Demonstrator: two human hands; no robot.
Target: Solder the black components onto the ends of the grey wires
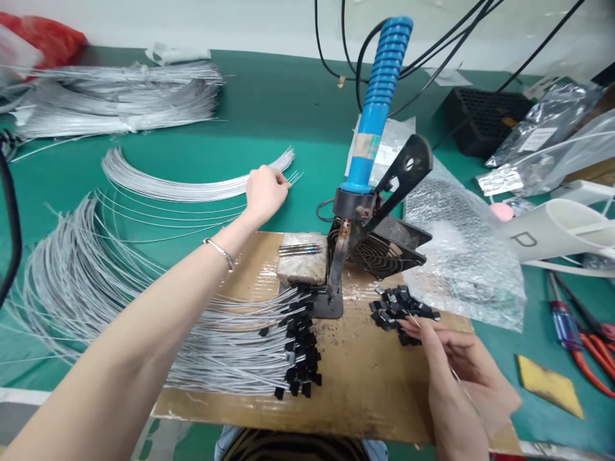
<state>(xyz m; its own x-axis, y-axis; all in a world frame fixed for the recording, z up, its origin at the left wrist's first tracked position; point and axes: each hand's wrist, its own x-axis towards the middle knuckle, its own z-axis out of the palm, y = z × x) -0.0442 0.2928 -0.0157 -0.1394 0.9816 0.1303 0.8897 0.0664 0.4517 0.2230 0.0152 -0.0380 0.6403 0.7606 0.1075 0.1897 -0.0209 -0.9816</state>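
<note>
My left hand (267, 192) is closed in a pinch around several thin grey wires (192, 219), whose ends stick out past the fingertips. It is beside a larger curved bundle of grey wires (177, 186). My right hand (461, 384) is closed on a thin silvery rod (454, 373); whether it is a pick or solder wire I cannot tell. The rod's tip is over a pile of small black connectors (396, 310). Between my hands, a soldering iron with a blue handle (379, 102) points down, and a pale block (302, 272) beside its tip carries several short wire ends.
Wires fitted with black connectors (300, 358) lie on the cardboard (355, 397). A small fan (389, 250) stands behind the iron. Bubble wrap (466, 256), a yellow sponge (550, 386) and a screwdriver (564, 320) are at right. Tied wire bundles (120, 99) lie back left.
</note>
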